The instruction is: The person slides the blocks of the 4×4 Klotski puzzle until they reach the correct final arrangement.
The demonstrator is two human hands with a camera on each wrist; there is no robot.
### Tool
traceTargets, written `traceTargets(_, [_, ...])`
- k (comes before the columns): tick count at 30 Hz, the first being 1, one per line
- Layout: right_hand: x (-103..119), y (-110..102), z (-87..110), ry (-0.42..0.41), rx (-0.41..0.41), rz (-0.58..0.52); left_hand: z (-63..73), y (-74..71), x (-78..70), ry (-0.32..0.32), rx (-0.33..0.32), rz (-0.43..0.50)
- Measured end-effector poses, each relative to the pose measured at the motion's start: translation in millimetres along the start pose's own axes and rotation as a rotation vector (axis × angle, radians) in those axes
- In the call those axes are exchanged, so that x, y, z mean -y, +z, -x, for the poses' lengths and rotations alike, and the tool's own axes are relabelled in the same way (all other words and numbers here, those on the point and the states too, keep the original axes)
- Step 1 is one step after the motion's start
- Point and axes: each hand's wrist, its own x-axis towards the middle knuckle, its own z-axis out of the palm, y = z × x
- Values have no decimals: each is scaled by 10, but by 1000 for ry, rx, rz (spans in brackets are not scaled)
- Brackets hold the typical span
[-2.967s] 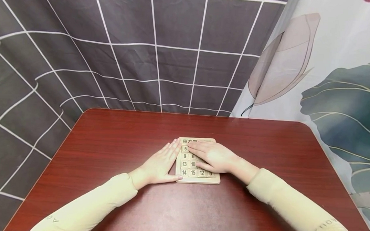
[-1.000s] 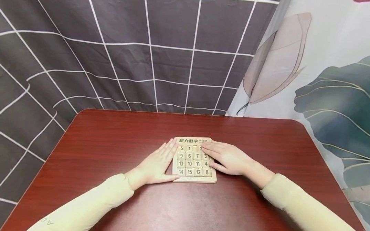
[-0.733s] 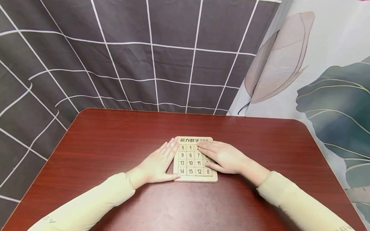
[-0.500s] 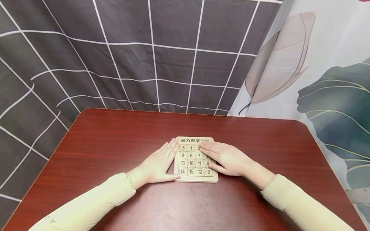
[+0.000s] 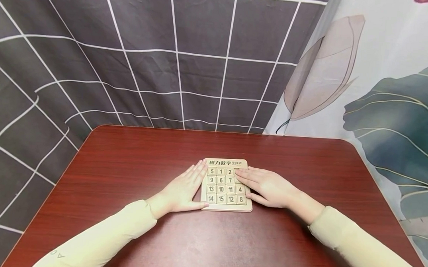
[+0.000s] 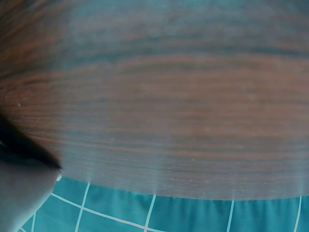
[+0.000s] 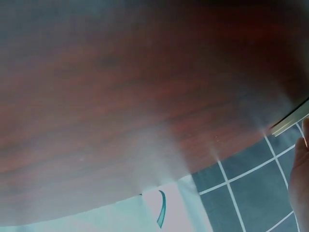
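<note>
A pale wooden number sliding puzzle (image 5: 226, 207) lies flat on the table, its numbered tiles in rows under a printed heading. Along its left edge rests my left hand (image 5: 183, 190), fingers straight and thumb spread to the lower left corner. My right hand (image 5: 270, 187) reaches in from the right, straight fingertips on the upper part of the right-hand column. They hide what lies beside the 2 and 7 tiles; the 4 and 8 tiles show below. The right wrist view catches part of that hand (image 7: 300, 181) and the puzzle's edge (image 7: 291, 119).
The reddish-brown wooden table (image 5: 145, 146) has rounded far corners. Behind it hang a dark grey curtain (image 5: 202, 73) with a white grid and a white curtain (image 5: 386, 41) with leaf prints. The left wrist view mostly holds tabletop (image 6: 183, 111).
The 2 tile has slid left next to the 1 tile. My right hand has drawn back to the right, uncovering most tiles, and its fingertips now touch the right-hand column. My left hand stays put.
</note>
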Motion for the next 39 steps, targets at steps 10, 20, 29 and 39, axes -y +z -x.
traceTargets(10, [-125,38,-57,18,10,10,-8,10,-9,0,4,-5])
traceTargets(20, [-55,22,-26,19,6,-8,-7,5,-13,1,-1,-19])
traceTargets(29, [115,-3,130,-84,-36,-12,-7,-1,-2,0,12,-11])
traceTargets(39, [81,8,142,-79,-41,2,-7,-8,-12,-1,16,-14])
